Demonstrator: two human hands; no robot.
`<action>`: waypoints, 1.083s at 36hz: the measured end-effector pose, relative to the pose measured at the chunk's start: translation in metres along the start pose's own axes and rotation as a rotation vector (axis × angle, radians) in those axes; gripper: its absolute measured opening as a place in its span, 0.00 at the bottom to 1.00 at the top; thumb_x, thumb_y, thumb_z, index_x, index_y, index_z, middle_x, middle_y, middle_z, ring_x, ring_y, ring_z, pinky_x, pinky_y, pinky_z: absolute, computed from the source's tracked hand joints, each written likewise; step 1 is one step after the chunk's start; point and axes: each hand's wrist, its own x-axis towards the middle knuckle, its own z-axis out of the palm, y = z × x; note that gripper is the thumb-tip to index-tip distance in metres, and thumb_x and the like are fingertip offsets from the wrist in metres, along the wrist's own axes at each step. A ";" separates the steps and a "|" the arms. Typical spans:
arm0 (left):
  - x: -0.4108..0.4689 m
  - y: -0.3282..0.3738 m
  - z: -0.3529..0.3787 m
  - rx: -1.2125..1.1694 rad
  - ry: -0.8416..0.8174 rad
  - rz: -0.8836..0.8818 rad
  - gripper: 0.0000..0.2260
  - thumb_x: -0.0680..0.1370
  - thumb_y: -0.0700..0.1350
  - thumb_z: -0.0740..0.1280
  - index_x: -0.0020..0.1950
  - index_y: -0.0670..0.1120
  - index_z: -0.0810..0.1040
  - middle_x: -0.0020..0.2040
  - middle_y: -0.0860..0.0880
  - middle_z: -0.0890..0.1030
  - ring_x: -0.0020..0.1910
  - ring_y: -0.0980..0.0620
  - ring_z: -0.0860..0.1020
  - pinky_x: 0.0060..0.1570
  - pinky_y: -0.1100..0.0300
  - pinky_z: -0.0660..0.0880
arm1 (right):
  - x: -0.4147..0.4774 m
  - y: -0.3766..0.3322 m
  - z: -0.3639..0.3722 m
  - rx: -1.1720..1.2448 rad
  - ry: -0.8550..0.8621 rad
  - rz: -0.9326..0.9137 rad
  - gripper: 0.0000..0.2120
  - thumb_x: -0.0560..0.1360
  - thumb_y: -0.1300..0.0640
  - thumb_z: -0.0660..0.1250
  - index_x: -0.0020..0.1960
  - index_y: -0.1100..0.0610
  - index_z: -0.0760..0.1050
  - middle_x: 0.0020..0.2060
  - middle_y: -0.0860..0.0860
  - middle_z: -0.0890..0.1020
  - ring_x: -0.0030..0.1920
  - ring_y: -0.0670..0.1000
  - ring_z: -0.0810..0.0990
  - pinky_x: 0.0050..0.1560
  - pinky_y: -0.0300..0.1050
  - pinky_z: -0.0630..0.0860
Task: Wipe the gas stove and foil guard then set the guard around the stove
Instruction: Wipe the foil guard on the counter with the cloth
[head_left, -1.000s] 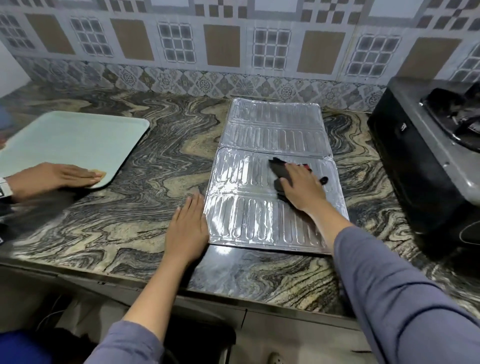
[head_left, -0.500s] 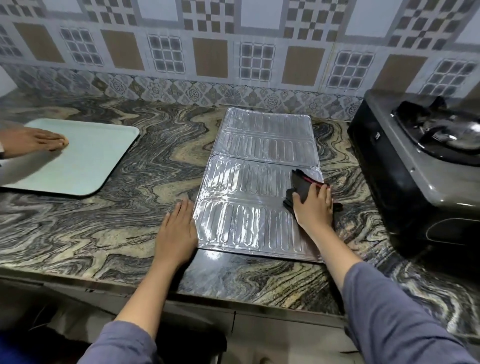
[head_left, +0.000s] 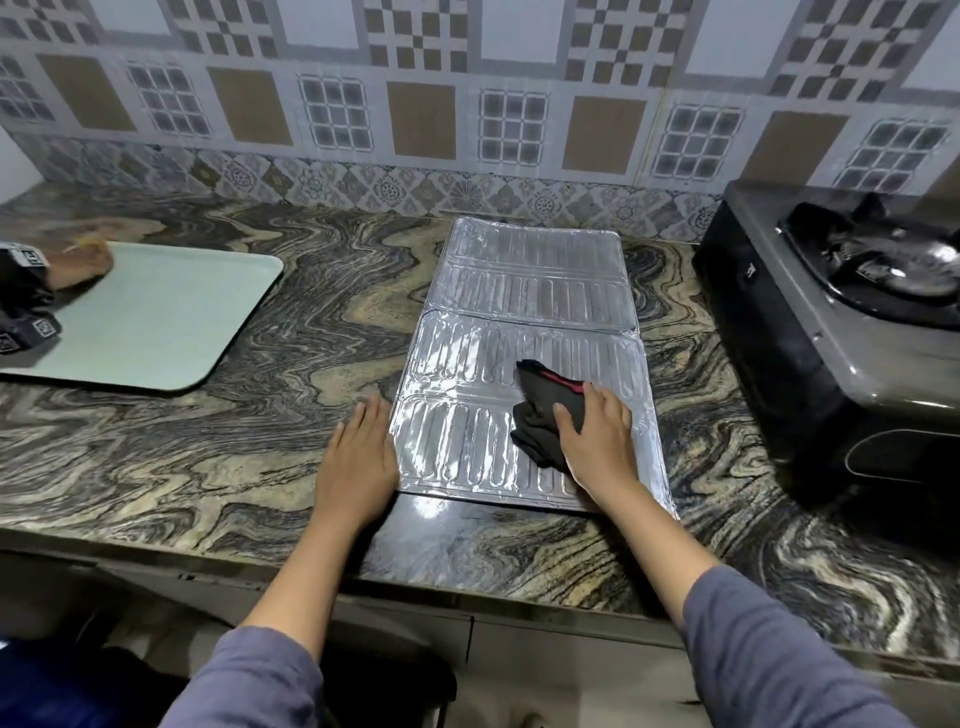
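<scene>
my right hand (head_left: 597, 441) is flat on the black cloth (head_left: 545, 410), fingers spread and pressing it down onto the foil guard (head_left: 519, 291) rather than pinching it, because a broad palm keeps the cloth in full contact with those ribbed grooves. the guard lies opened flat on the marble counter (head_left: 234, 467), 2 hinged panels showing, the near one under my cloth and the far one reaching toward the tiled wall (head_left: 467, 104). flat is the sensible way to have it, since thin foil would buckle if i wiped it standing up. my left hand (head_left: 358, 462) is open, palm down on the counter, fingers together, its edge right against the guard's left side. it grips nothing; i judge it is there as a stop so the light sheet does not skate away under the wiping. the gas stove (head_left: 831, 322) sits to the right, well apart from the guard, so the guard is not yet set around it. over on the far left a pale tray (head_left: 156, 322) rests on the counter with another person's hand (head_left: 83, 262) on it, separate from my job. the far panel looks like my next stretch, with light pressure so the foil does not crease.
</scene>
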 end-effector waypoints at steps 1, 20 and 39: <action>0.000 0.000 0.000 0.002 0.001 0.000 0.23 0.81 0.46 0.46 0.76 0.48 0.46 0.77 0.51 0.48 0.76 0.54 0.47 0.74 0.56 0.44 | 0.000 0.000 0.000 -0.003 -0.011 0.025 0.29 0.79 0.44 0.54 0.74 0.58 0.54 0.74 0.57 0.58 0.74 0.58 0.53 0.71 0.55 0.57; -0.001 0.000 -0.006 -0.106 0.016 -0.010 0.23 0.81 0.46 0.50 0.76 0.46 0.53 0.77 0.50 0.54 0.76 0.52 0.52 0.74 0.55 0.48 | 0.016 0.000 -0.013 0.463 0.150 0.250 0.11 0.73 0.64 0.69 0.54 0.64 0.76 0.51 0.59 0.81 0.47 0.53 0.78 0.48 0.39 0.69; 0.005 0.038 -0.041 -0.199 0.033 -0.035 0.14 0.74 0.36 0.60 0.59 0.39 0.72 0.58 0.42 0.74 0.57 0.43 0.73 0.55 0.52 0.70 | 0.018 -0.051 -0.062 0.397 -0.026 -0.075 0.04 0.74 0.64 0.67 0.45 0.56 0.76 0.42 0.53 0.79 0.44 0.51 0.77 0.45 0.39 0.69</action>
